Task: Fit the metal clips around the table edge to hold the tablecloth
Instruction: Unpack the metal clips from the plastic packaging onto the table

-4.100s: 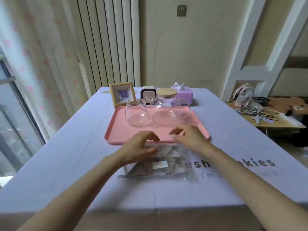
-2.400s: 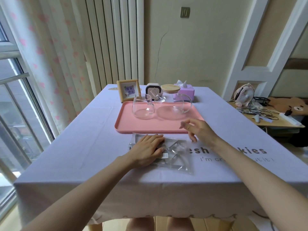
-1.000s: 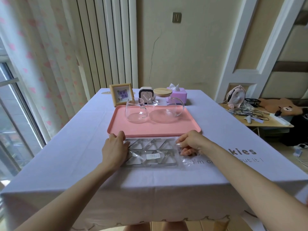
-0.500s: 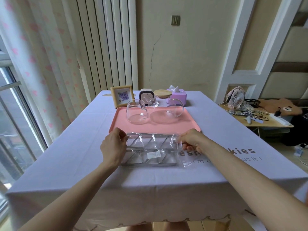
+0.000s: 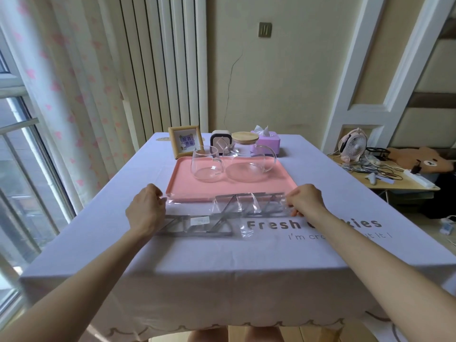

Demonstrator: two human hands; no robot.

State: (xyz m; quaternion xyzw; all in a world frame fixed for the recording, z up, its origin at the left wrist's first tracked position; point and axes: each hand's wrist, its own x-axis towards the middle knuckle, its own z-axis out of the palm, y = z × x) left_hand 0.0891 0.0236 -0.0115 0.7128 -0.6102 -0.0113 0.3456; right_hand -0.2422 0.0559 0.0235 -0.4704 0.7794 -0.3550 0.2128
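1. The left fingers curl round the left end of a clear plastic bag and pinch the film just in front of the near-left corner of the pink rectangular plastic tray. The left hand sits low over the cloth.
2. The right fingers are curled tight on the bag's right end, in front of the tray's near-right corner. I cannot tell whether the right hand grips film alone or a clip as well.
3. The silver triangular metal clips lie between the hands in two rows. One is against the tray's near rim; the other is further from the tray and offset to the left. None is on the table edge yet.
4. The lilac printed tablecloth hangs unpinned over the table edge, well in front of the tray.
5. Risks, as I judge them:
   - The hands are pulling in opposite directions, so the thin film could tear suddenly and scatter clips across the cloth or off the table.
   - A jerk towards the tray could nudge it and rattle the clear glass jug standing on it.
   - Dragging the bundle could ruck the loose cloth.
6. Half a second ago the hands were closer together and the clips sat in one compact block. Now the hands are spread wider, the bag is stretched, and the rows have slid apart.
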